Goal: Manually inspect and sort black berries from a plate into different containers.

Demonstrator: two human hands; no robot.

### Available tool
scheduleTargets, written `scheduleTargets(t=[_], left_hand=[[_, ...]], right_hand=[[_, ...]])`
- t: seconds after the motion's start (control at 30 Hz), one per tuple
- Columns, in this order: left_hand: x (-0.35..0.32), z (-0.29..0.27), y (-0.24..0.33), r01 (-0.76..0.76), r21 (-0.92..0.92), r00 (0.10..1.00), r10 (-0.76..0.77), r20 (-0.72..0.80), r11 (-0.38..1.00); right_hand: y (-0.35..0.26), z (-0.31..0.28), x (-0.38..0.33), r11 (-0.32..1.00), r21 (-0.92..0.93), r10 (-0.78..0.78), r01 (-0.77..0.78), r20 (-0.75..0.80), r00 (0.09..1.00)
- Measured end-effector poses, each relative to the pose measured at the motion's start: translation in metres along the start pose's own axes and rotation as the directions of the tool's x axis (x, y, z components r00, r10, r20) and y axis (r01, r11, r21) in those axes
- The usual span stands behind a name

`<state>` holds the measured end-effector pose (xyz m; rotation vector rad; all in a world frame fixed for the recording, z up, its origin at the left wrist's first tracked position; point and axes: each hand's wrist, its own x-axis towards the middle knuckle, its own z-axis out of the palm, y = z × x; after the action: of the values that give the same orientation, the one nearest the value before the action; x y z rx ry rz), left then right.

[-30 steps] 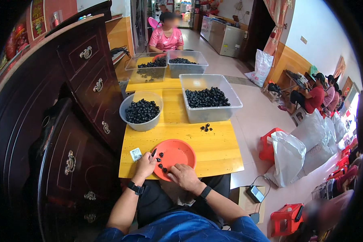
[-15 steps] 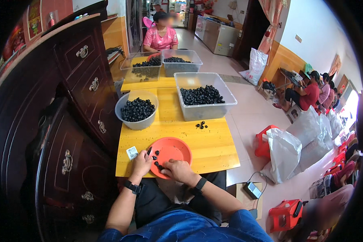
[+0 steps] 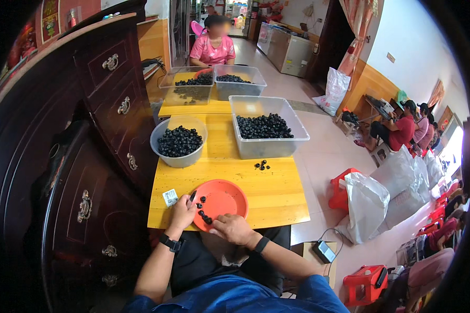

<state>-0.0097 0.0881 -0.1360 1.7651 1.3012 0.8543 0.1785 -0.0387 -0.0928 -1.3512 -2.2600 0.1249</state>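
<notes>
A shallow orange-red plate (image 3: 227,195) lies near the front edge of the yellow table. My left hand (image 3: 181,213) is closed at its left rim around a small dark tool (image 3: 192,196), whose tip points up and away. Several small round black pieces (image 3: 202,213) form a loose row inside the plate's left side. At the plate's near right rim rests my right hand (image 3: 234,228), its fingers bent together beside the lowest pieces. What its fingertips hold, if anything, is hidden.
Beyond the plate stand a round tub (image 3: 198,156) and a rectangular bin (image 3: 300,140), both holding black pieces. Loose pieces (image 3: 262,165) and a white label (image 3: 170,197) lie on the yellow table (image 3: 277,201). A dark cabinet (image 3: 107,177) borders the left. Someone in pink (image 3: 214,49) sits opposite.
My right hand has drawn slightly right, away from the row of black pieces, which now shows more fully. My left hand keeps its hold on the tool. The view has shifted slightly.
</notes>
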Motion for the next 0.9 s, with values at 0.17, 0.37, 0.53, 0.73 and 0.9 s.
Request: scheduleTargets(t=[0.17, 0.37, 0.53, 0.73, 0.9], left_hand=[[-0.005, -0.007, 0.027, 0.001, 0.093, 1.000, -0.002, 0.016, 0.996], [-0.008, -0.010, 0.027, 0.024, 0.075, 0.999, -0.027, 0.037, 0.997], [-0.019, -0.009, 0.031, 0.048, -0.042, 0.994, -0.044, 0.102, 0.998], [-0.028, -0.035, 0.052, 0.027, 0.093, 0.988, -0.041, 0.149, 0.995], [-0.052, -0.040, 0.089, -0.109, -0.254, 0.955, 0.172, 0.242, 0.961]], right_hand=[[0.001, -0.008, 0.002, 0.983, 0.062, 0.171, -0.170, -0.010, 0.985], [-0.001, -0.028, 0.002, -0.032, 0.970, 0.778, -0.240, 0.175, 0.603], [-0.001, -0.030, -0.014, -0.655, 0.740, 0.661, 0.155, 0.460, 0.593], [-0.014, -0.018, -0.014, -0.781, 0.617, 0.514, 0.097, 0.548, 0.660], [-0.037, -0.020, -0.001, -0.452, 0.864, 0.561, -0.223, 0.470, 0.681]])
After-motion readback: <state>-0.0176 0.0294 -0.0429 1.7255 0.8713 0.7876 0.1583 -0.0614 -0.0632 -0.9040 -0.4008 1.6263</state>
